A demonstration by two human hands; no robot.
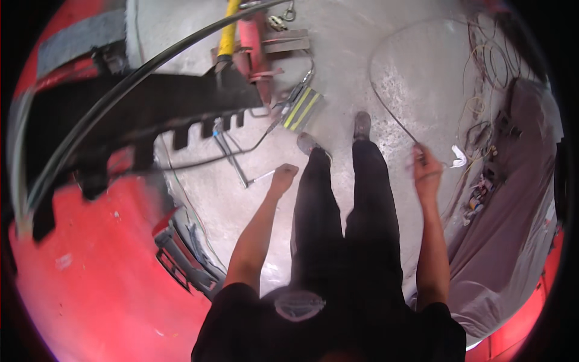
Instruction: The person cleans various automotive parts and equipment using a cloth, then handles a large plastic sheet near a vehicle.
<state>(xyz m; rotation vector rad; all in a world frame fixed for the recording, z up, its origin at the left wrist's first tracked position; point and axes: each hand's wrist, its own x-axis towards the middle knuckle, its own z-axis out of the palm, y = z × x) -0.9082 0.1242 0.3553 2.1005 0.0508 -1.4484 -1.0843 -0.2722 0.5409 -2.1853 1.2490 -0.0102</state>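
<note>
My left hand (285, 175) is loosely closed at mid-view; whether it holds anything is unclear. Behind it, a long silver-and-blue tool (232, 157) lies bent in an L on the floor. My right hand (426, 166) grips a thin black cable (392, 108) that loops up toward the back right. Beyond my feet are a yellow-striped grey pad (300, 110), a red jack-like tool (256, 60) and a yellow cylinder (229, 27).
A red vehicle body (90, 253) with a large black toothed metal part (132, 102) fills the left. Hoses cross it. Dark plastic trim (184, 256) lies beside it. A grey draped cover (500, 229) runs along the right, with tangled cords (476, 105) on the concrete floor (338, 60).
</note>
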